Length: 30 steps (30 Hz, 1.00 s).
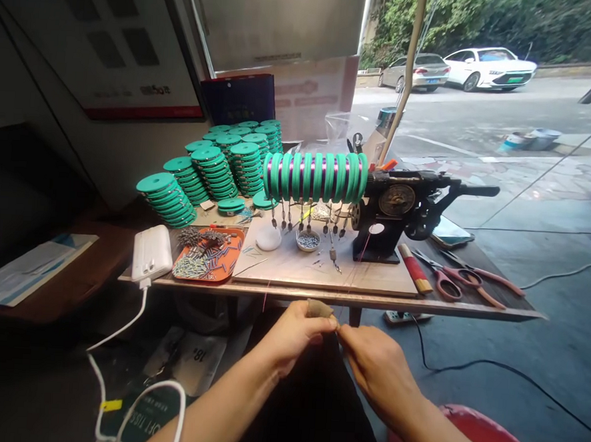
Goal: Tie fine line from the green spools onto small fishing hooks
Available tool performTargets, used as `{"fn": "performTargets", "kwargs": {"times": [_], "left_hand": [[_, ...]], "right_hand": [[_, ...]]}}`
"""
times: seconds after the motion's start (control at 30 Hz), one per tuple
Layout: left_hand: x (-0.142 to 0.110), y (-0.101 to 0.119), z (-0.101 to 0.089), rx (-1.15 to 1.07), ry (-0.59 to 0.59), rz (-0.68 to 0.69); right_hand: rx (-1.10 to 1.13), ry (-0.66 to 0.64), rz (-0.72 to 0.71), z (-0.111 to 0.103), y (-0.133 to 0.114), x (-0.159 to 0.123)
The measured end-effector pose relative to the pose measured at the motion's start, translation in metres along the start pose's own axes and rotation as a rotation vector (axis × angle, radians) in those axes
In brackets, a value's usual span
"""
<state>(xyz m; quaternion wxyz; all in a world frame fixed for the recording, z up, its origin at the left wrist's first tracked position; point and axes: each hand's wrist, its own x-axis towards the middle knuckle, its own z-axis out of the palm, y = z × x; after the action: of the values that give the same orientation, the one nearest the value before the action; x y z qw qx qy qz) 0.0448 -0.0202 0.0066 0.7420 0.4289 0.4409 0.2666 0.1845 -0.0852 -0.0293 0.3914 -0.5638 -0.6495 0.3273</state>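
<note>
Just below the table's front edge, my left hand (305, 331) and my right hand (378, 359) meet fingertip to fingertip. Both are closed in a pinch on a thin pinkish fishing line (363, 255) that comes down past the winding machine; the bit between the fingertips is too small to see. A tan cover (320, 308) wraps a finger of my left hand. Beyond the hands, a row of green foam line spools (314, 175) sits on the shaft of the black winding machine (399, 204). Small sinkers and swivels (332, 255) dangle beneath the spools.
On the table's left are stacks of green spools (166, 200), an orange tray (229, 274) of small parts and a white power bank (152, 252). A small bowl (307, 247) of beads stands mid-board. Scissors (445, 280) and pliers (497, 277) lie right. A red basin (482, 439) is below.
</note>
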Motion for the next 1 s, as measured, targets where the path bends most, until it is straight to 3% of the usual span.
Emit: {"fn": "performTargets", "kwargs": {"times": [0.1,0.17,0.27,0.4,0.53,0.6,0.7,0.83,1.0], "left_hand": [[-0.003,0.001,-0.001,0.203,0.128,0.22],[-0.004,0.0,-0.004,0.4,0.19,0.377],[-0.005,-0.004,-0.009,0.425,0.136,0.447],[-0.004,-0.004,-0.015,0.201,0.044,0.376],[-0.003,-0.002,-0.018,0.115,0.047,0.344],[-0.002,-0.003,-0.017,0.152,0.073,0.362],[-0.002,-0.005,-0.014,0.338,0.218,0.421],[-0.007,-0.008,-0.007,0.662,0.405,0.654],[-0.007,-0.011,-0.006,1.073,0.453,1.117]], "right_hand": [[-0.221,-0.109,-0.204,-0.007,-0.018,0.003],[-0.433,-0.206,-0.399,-0.014,-0.032,0.019],[-0.593,-0.314,-0.534,-0.025,-0.049,0.058],[-0.586,-0.368,-0.507,-0.026,-0.053,0.094],[-0.571,-0.362,-0.463,-0.021,-0.046,0.095],[-0.553,-0.349,-0.435,-0.02,-0.044,0.091],[-0.52,-0.314,-0.364,-0.02,-0.044,0.09],[-0.456,-0.238,-0.241,-0.022,-0.046,0.094],[-0.401,-0.252,-0.129,-0.025,-0.049,0.106]]}}
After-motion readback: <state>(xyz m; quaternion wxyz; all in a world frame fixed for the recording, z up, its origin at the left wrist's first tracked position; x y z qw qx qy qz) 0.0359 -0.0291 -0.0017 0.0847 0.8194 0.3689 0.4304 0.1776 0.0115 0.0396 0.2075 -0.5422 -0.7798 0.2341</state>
